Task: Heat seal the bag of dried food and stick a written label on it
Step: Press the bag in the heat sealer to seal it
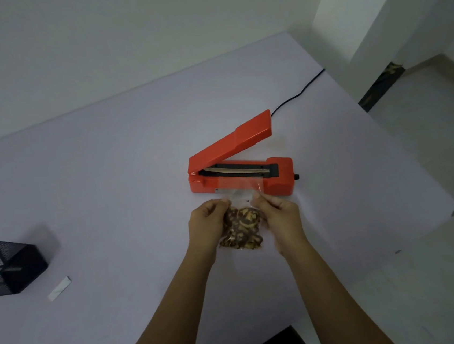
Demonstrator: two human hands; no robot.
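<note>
You held the bag of dried food [240, 228] just in front of the orange heat sealer [279, 174]. Your left hand [207, 221] pinched its upper left edge and your right hand [279, 216] pinched the upper right, fingers curled on the plastic. The bag's clear top lay over the sealer's front edge beneath the raised lid, while a white label strip [59, 288] lay well off to the left on the table [109, 184], near a black mesh holder [6, 265].

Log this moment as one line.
pre-seal | left hand, right hand: pinch bag top | bag top: at sealer front | sealer arm: raised | white strip: on table
</note>
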